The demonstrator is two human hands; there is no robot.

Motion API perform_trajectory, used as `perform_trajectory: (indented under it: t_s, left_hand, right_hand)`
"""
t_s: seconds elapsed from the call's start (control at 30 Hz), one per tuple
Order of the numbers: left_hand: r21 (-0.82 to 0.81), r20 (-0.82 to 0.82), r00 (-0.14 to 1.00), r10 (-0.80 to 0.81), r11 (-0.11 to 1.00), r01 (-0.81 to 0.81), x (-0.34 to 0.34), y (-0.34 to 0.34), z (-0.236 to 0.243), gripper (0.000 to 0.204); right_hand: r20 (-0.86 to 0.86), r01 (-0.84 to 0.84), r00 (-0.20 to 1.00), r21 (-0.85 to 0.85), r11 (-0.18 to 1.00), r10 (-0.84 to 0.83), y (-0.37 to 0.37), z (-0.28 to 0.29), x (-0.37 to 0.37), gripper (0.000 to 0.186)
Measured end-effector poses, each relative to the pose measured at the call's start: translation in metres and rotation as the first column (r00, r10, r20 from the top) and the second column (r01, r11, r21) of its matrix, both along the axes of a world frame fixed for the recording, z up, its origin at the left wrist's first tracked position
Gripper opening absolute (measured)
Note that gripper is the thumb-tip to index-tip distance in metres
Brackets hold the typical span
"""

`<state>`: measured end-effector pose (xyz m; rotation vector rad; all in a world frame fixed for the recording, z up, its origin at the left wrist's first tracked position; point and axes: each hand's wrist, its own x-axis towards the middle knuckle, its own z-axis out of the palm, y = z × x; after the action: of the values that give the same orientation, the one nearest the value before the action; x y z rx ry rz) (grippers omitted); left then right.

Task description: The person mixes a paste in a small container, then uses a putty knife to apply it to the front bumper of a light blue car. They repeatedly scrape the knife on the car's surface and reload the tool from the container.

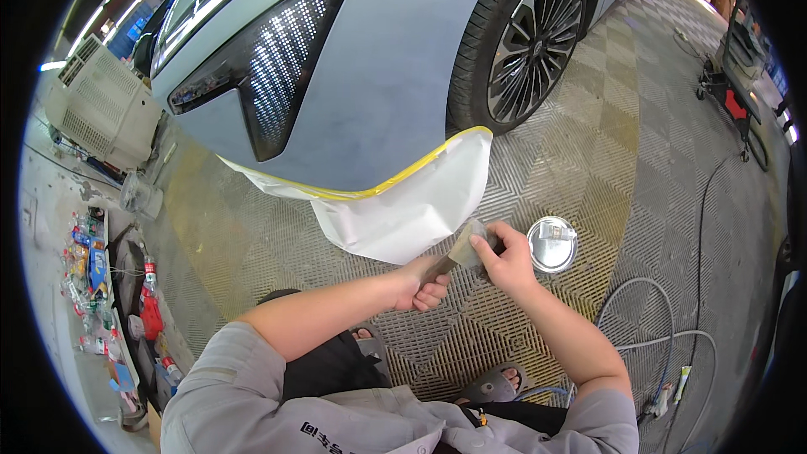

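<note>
A flat scraper-like tool [461, 248] with a grayish, stained head is held between my hands. My left hand [419, 286] is closed around its handle, and my right hand [508, 259] grips the head with thumb on top. Just right of them, a round silver tin or lid [551, 256] lies on the floor with a small pale item on it. Beyond my hands is the car's gray front corner [387, 92], its lower edge lined with yellow tape [370, 192] and white masking sheet [395, 219] draping onto the floor.
The wheel [528, 46] stands on grid floor tiles [588, 168]. At left are a pale plastic machine [92, 113] and piled bottles [88, 269]. At right are a black wheeled cart [731, 92], hoses [664, 303] and a small tube [681, 382]. My sandaled feet [496, 382] are below.
</note>
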<state>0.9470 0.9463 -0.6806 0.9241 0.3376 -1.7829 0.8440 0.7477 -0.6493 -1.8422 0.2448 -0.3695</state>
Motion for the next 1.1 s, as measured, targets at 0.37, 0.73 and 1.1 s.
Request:
perform_trajectory:
  t_s: [0.37,0.73,1.1]
  left_hand:
    - [-0.352,0.771,0.393,0.501,0.850,-0.392,0.014,-0.030,0.053,0.029]
    - [-0.002,0.976,-0.216,0.014,0.999,0.055,0.004,-0.016,0.054,0.018]
    - [-0.160,0.921,0.308,0.237,0.954,-0.254,0.017,-0.024,0.045,0.024]
  right_hand:
    - [0.094,0.022,0.986,0.742,0.669,-0.137,-0.034,0.007,-0.008,0.020]
    - [-0.120,0.095,0.992,0.493,0.865,-0.041,-0.028,-0.037,-0.005,0.024]
    - [-0.102,-0.178,0.984,-0.569,0.803,0.146,-0.036,-0.041,-0.018,0.013]
